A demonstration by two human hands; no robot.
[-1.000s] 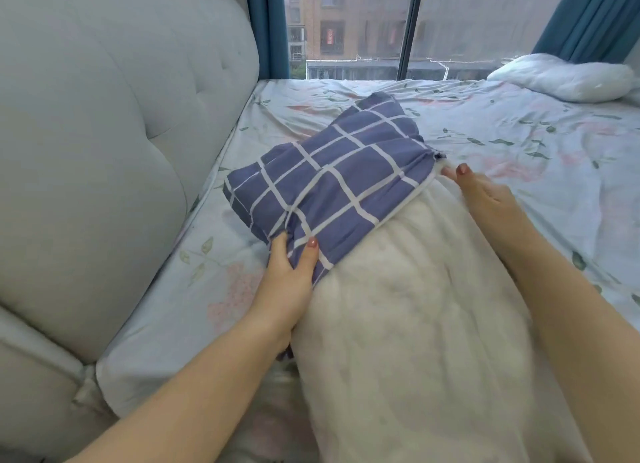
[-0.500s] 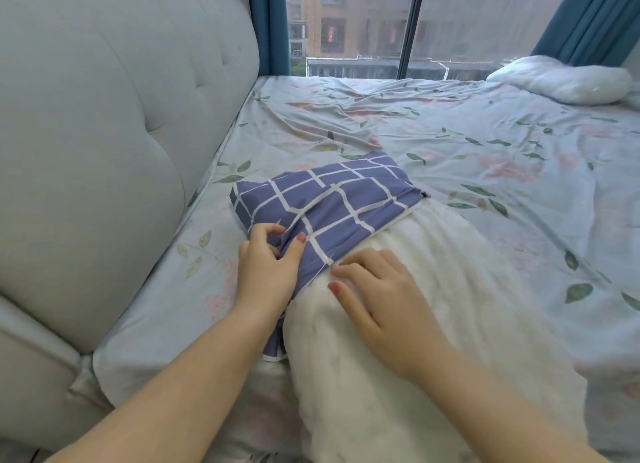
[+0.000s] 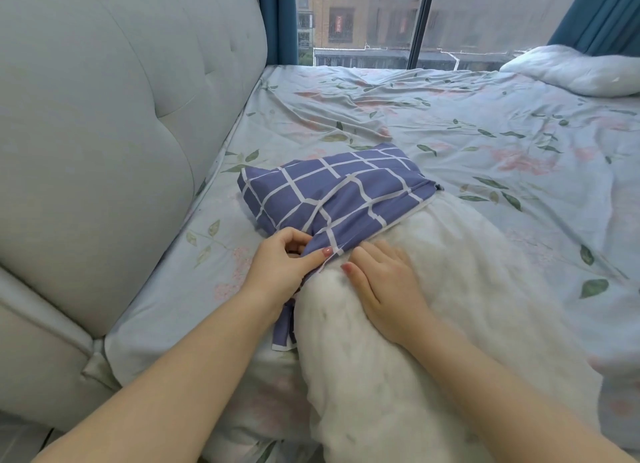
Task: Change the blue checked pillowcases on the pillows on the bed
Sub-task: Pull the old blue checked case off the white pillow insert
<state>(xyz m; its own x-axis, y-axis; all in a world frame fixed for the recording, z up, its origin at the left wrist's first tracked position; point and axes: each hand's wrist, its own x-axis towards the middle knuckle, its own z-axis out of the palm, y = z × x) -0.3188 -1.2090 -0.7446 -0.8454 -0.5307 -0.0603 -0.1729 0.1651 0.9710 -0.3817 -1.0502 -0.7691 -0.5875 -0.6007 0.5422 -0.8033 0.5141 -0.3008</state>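
A blue checked pillowcase [image 3: 332, 192] is bunched over the far end of a bare white pillow [image 3: 433, 324] that lies lengthwise on the bed. My left hand [image 3: 284, 268] pinches the pillowcase's open hem between thumb and curled fingers at the pillow's left side. My right hand [image 3: 384, 282] lies flat on the white pillow just below the hem, fingers straight and pointing at the cloth. A strip of the pillowcase hangs down beside the pillow under my left wrist.
The bed carries a pale floral sheet [image 3: 450, 133], rumpled toward the window. A padded grey headboard [image 3: 104, 133] runs along the left. A second white pillow [image 3: 571, 74] lies at the far right corner, by blue curtains [image 3: 602, 12] and a large window.
The pillow's covered end has dropped from raised to flat on the bed. My right hand came from the pillow's right side onto its top near the hem. My left hand keeps its hold on the hem.
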